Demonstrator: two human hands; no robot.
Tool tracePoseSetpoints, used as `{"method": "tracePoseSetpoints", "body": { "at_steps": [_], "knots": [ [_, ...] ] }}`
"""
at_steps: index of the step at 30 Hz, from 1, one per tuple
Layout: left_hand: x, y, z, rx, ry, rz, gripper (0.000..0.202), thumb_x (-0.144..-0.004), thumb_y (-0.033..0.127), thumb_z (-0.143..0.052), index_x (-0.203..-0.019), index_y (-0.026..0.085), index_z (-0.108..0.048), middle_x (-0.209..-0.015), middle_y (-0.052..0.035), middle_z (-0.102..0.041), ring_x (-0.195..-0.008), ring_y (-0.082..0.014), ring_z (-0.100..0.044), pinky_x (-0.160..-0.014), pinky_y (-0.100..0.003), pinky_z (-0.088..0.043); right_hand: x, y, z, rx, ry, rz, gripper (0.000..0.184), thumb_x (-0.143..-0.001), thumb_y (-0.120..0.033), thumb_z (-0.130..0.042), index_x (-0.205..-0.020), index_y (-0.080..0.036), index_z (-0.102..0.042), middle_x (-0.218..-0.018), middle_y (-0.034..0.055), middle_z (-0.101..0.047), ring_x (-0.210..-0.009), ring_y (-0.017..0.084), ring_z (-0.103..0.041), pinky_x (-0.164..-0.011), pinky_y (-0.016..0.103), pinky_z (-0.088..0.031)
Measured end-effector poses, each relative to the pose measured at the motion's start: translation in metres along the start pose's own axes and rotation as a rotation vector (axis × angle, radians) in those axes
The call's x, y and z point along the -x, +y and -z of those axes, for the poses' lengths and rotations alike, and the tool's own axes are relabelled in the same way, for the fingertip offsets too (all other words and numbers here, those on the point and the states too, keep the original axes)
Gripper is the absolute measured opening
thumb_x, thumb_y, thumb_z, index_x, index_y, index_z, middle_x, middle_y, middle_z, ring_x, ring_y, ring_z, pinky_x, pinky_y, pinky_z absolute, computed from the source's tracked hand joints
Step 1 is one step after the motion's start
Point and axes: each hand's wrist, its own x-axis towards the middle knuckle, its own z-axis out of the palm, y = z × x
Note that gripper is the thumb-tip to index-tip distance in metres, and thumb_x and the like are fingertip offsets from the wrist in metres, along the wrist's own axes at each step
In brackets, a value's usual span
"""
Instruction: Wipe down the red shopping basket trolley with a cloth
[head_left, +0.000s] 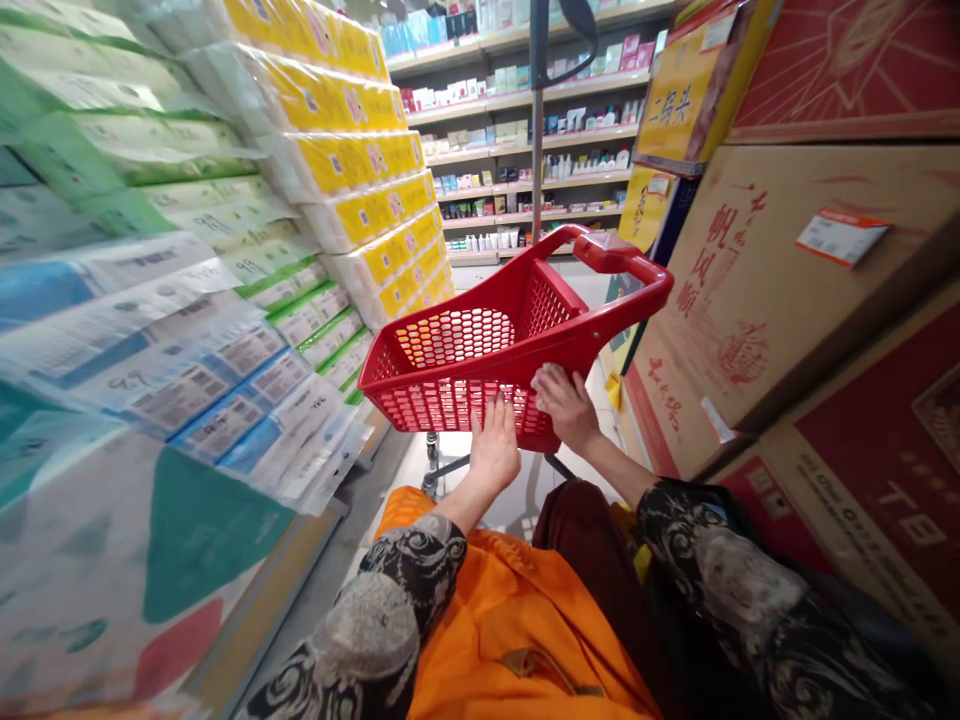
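Red mesh shopping cart [442, 405], left hand [495, 445] and right hand [566, 405] open, seemingly just resting on its rim; loose control risks clipping stacked tissue packs [360, 150].

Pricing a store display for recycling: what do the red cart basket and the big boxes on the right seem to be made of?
The red basket looks like molded plastic: glossy, with smooth, seamless mesh walls. The big boxes look like matte printed cardboard, judging by their brown, papery faces, though no corrugation shows.

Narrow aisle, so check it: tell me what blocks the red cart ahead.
A metal pole rises just beyond the red cart, in line with it; its base is hidden. Tissue packs and cardboard cartons flank the cart.
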Motion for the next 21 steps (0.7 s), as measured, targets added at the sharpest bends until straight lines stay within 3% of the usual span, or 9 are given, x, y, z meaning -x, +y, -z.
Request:
{"method": "tracePoseSetpoints", "body": {
  "at_steps": [2,4,9,12,14,17,19,21],
  "knots": [
    [-0.007,0.007,0.002,0.013,0.027,-0.021,0.071,-0.075,0.016,-0.04,-0.142,0.004,-0.021,-0.152,-0.0151,-0.015,-0.14,-0.0263,-0.012,-0.112,-0.053,-0.012,-0.018,0.014,0.015,0.044,0.1,-0.1,0.041,-0.093,-0.016,-0.039,-0.133,-0.018,-0.044,-0.137,0.0102,-0.047,-0.137,0.021,-0.024,-0.112,0.05,-0.017],
    [-0.013,0.015,0.005,0.018,0.051,-0.052,0.073,-0.074,0.017,-0.041,-0.143,0.006,-0.019,-0.152,-0.0147,-0.014,-0.14,-0.0265,-0.01,-0.111,-0.053,-0.011,-0.023,0.022,0.022,0.053,0.114,-0.135,0.042,-0.093,-0.016,-0.037,-0.135,-0.018,-0.042,-0.138,0.0105,-0.046,-0.137,0.021,-0.023,-0.113,0.051,-0.015],
    [-0.012,0.028,0.006,0.009,0.071,-0.129,0.071,-0.075,0.017,-0.041,-0.142,0.006,-0.022,-0.151,-0.0154,-0.018,-0.14,-0.0263,-0.012,-0.112,-0.052,-0.012,0.026,0.008,0.004,0.026,-0.07,-0.001,0.038,-0.092,-0.016,-0.039,-0.129,-0.018,-0.049,-0.131,0.0104,-0.054,-0.133,0.02,-0.033,-0.111,0.049,-0.024],
    [-0.009,0.025,0.005,0.016,0.076,-0.135,0.069,-0.076,0.018,-0.041,-0.141,0.005,-0.023,-0.151,-0.0161,-0.019,-0.14,-0.0263,-0.014,-0.112,-0.052,-0.012,0.043,0.0,0.0,0.043,-0.055,0.078,0.035,-0.092,-0.015,-0.04,-0.125,-0.017,-0.052,-0.127,0.0096,-0.058,-0.131,0.02,-0.036,-0.109,0.046,-0.028],
    [-0.011,0.02,0.007,0.022,0.099,-0.121,0.069,-0.076,0.017,-0.04,-0.141,0.005,-0.023,-0.151,-0.0156,-0.019,-0.14,-0.0256,-0.014,-0.112,-0.052,-0.01,0.027,0.004,0.01,0.071,0.042,0.033,0.037,-0.092,-0.015,-0.038,-0.127,-0.017,-0.05,-0.129,0.0098,-0.056,-0.133,0.02,-0.033,-0.11,0.046,-0.026],
    [-0.019,0.015,0.017,0.018,0.143,-0.105,0.069,-0.076,0.013,-0.039,-0.142,0.007,-0.021,-0.152,-0.0135,-0.017,-0.141,-0.0233,-0.01,-0.112,-0.051,-0.01,-0.023,0.023,0.035,0.107,0.191,-0.103,0.043,-0.093,-0.014,-0.034,-0.134,-0.019,-0.043,-0.137,0.0106,-0.047,-0.136,0.022,-0.026,-0.112,0.051,-0.019],
    [-0.025,0.014,0.024,0.014,0.164,-0.105,0.071,-0.075,0.012,-0.039,-0.143,0.008,-0.019,-0.152,-0.0127,-0.014,-0.141,-0.0228,-0.007,-0.112,-0.052,-0.01,-0.051,0.034,0.046,0.118,0.224,-0.145,0.045,-0.093,-0.014,-0.034,-0.137,-0.019,-0.039,-0.14,0.0109,-0.044,-0.137,0.024,-0.023,-0.112,0.053,-0.015],
    [-0.028,0.013,0.027,0.012,0.173,-0.112,0.073,-0.074,0.012,-0.04,-0.143,0.008,-0.018,-0.152,-0.0125,-0.012,-0.141,-0.023,-0.006,-0.112,-0.053,-0.009,-0.062,0.037,0.046,0.127,0.205,-0.116,0.045,-0.093,-0.014,-0.035,-0.137,-0.018,-0.039,-0.139,0.0108,-0.045,-0.137,0.023,-0.023,-0.112,0.052,-0.016]
  ]
}}
